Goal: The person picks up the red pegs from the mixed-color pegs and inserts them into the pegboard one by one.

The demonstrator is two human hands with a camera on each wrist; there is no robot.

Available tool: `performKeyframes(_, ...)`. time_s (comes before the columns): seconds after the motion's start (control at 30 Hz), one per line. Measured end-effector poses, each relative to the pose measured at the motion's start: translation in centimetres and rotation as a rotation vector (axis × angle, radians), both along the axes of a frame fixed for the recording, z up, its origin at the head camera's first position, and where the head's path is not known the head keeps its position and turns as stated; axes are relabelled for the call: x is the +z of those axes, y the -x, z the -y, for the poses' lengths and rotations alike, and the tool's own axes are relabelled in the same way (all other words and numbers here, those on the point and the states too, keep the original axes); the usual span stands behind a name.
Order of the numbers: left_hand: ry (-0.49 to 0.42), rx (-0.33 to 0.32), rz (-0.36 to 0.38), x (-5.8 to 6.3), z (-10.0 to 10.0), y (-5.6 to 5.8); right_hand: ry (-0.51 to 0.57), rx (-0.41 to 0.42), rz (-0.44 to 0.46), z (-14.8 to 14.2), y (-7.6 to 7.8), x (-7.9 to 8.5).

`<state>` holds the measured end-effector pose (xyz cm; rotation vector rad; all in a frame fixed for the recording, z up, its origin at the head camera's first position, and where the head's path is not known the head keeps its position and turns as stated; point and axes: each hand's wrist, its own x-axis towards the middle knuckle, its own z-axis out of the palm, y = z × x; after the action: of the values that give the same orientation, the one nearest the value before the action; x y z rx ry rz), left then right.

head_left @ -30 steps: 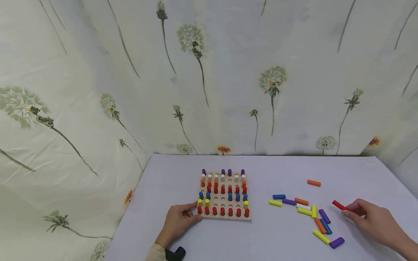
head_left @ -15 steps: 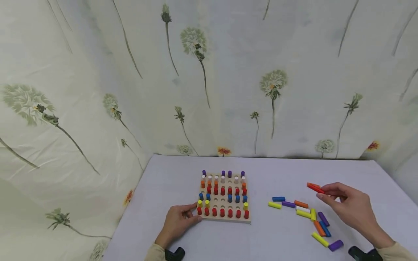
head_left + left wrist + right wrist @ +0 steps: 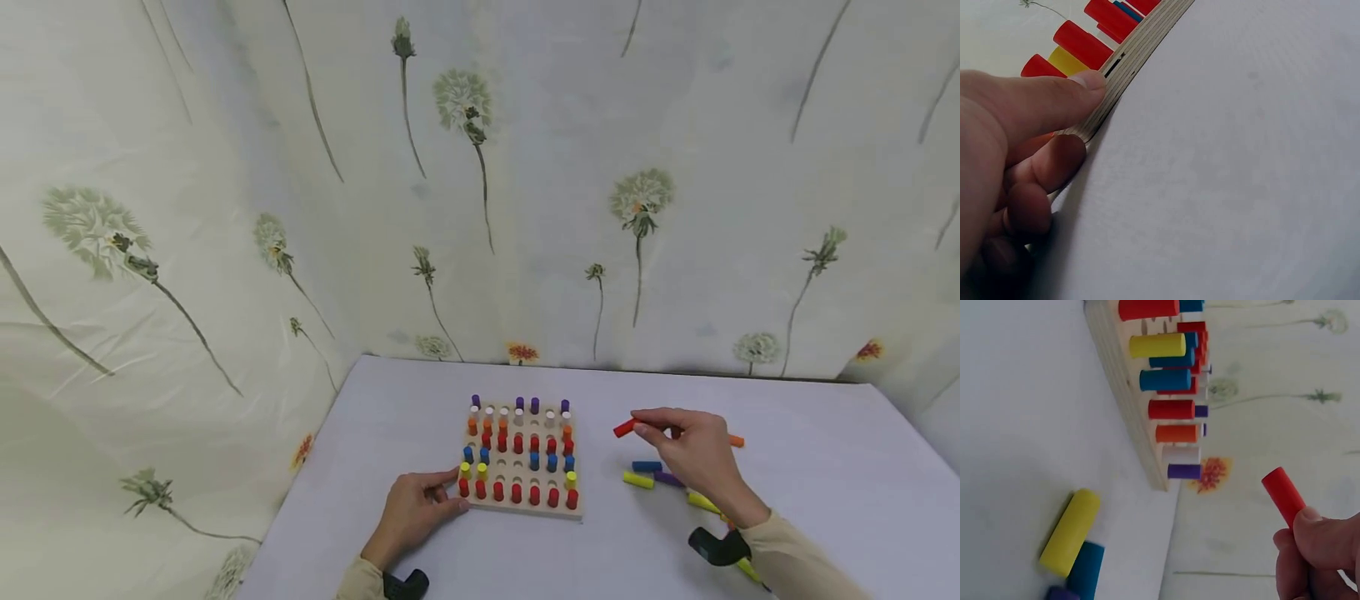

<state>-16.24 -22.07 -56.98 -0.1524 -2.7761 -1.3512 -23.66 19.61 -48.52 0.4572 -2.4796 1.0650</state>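
A wooden pegboard [image 3: 525,510] lies on the table with rows of red, yellow, blue, orange, white and purple pegs standing in it; some holes show bare. My left hand [image 3: 420,510] grips its near left corner, thumb on the front edge, as the left wrist view shows with the thumb against the plywood side [image 3: 1129,62]. To the right of the board, my right hand [image 3: 693,450] pinches a red peg [image 3: 624,427] between thumb and fingers. In the right wrist view this red peg [image 3: 1283,495] points out of the fingertips, apart from the board.
Loose pegs lie right of the board, among them a blue peg [image 3: 647,467], a yellow peg [image 3: 638,480] and an orange peg [image 3: 737,441]. My right forearm covers several others. A flowered curtain [image 3: 540,208] hangs behind the table's back edge.
My right hand has carried the red peg left, from the far right, past the lone orange peg, to near the board. My left hand has stayed at the board's corner.
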Motion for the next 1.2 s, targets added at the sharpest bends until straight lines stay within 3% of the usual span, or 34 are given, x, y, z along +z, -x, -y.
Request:
performKeyframes(0.2, 0.001, 0.003, 0.009, -0.1, 0.1, 0.0, -0.013, 0.038, 0.015, 4.6, 1.4, 0.3)
performKeyframes(0.53, 0.010, -0.010, -0.001, -0.2, 0.5, 0.2, -0.046, 0.239, 0.132, 12.3, 3.0, 1.0)
performKeyframes(0.73, 0.018, -0.024, -0.002, -0.2, 0.6, 0.3, -0.051, 0.320, 0.146, 16.1, 3.9, 1.2)
performKeyframes(0.87, 0.011, -0.040, -0.024, -0.3, 0.7, 0.5, -0.051, 0.358, 0.194, 18.2, 4.2, 1.3)
performKeyframes(1.2, -0.011, -0.029, -0.020, -0.7, 0.8, 0.4, -0.208, 0.413, 0.247, 20.8, 5.2, -0.4)
